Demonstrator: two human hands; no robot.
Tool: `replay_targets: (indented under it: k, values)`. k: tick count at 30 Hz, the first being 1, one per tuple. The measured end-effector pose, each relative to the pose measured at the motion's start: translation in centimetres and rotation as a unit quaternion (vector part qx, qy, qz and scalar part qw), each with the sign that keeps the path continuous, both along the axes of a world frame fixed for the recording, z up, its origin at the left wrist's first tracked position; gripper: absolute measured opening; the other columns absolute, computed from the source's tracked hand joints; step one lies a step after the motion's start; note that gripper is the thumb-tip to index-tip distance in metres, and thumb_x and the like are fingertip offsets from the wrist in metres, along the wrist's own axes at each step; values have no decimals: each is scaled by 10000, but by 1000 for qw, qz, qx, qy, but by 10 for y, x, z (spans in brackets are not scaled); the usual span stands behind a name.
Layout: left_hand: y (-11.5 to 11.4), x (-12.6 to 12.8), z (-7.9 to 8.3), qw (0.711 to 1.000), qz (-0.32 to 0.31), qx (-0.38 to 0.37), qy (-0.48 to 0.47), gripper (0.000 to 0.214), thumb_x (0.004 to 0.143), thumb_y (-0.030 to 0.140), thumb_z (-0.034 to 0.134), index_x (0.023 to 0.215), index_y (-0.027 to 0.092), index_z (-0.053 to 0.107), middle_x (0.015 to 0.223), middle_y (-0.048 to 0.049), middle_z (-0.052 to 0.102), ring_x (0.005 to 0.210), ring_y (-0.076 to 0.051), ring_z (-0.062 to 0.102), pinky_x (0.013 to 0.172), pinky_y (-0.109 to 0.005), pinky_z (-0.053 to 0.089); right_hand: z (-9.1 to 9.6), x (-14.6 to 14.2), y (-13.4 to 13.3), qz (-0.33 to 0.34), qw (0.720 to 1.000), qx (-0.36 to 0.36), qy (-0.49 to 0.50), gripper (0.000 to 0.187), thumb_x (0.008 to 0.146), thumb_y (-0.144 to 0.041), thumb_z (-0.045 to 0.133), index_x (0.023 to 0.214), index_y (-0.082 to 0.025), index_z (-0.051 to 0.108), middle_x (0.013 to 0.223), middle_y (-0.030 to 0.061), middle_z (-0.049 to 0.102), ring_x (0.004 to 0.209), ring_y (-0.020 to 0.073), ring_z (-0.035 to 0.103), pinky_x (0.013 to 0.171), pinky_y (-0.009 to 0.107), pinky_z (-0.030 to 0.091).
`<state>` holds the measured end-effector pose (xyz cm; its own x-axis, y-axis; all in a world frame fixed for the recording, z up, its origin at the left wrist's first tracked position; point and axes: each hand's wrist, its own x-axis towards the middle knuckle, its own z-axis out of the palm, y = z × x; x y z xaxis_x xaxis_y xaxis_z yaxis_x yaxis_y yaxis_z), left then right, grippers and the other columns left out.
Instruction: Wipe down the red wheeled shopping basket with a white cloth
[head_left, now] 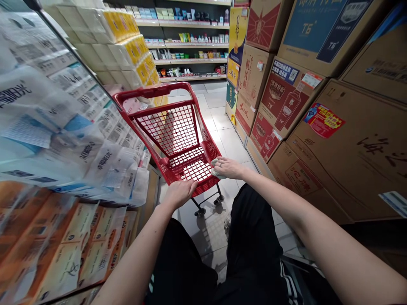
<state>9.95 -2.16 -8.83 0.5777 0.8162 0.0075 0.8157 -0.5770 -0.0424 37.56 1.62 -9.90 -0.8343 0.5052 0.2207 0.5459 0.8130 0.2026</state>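
Your left hand (180, 191) closes its fingers over the near rim of the red cart (178, 131) on the aisle floor (222, 127). Your right hand (228, 167) presses a pale cloth (215, 162), fingers flat, on its right rim. Shelves (190, 46) stand beyond.

I see a pale tiled floor (222, 123) running down the aisle. A red cart (178, 131) stands on it on small black wheels, and stacked cardboard boxes (286, 106) rest on it along the right side.
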Motion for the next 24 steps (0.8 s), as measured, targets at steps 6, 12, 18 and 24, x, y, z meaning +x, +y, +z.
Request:
replay_targets:
  k: [6,12,18,24]
  values:
    - [4,-23,8,991,-118,62,-12,444,935,444,322,713,195,616,734,-56,680,794,-194,604,949,-410,325,-6,1,6,-22,1000,-11,17,230,922,-336,471,977,-150,596,977,81,629,1009,208,528,1040,359,307]
    - [2,-17,3,991,-113,76,2,421,948,388,316,712,185,601,767,-66,686,786,-204,589,754,-370,345,-2,-13,3,-33,999,-21,-30,328,931,-396,448,967,-104,594,936,125,633,930,242,543,872,373,378]
    - [-2,0,2,990,-104,95,-14,427,951,383,316,703,183,601,741,-63,681,780,-214,586,712,-370,323,-6,-38,-15,-53,998,-26,11,401,957,-445,363,953,-112,587,926,121,635,893,229,558,846,363,361]
    - [-15,15,-1,989,-89,112,-20,423,950,404,309,709,184,578,699,-76,656,739,-210,568,730,-375,332,-10,-43,-26,-166,981,-59,78,387,988,-327,288,895,-154,622,884,97,673,850,199,588,851,354,343]
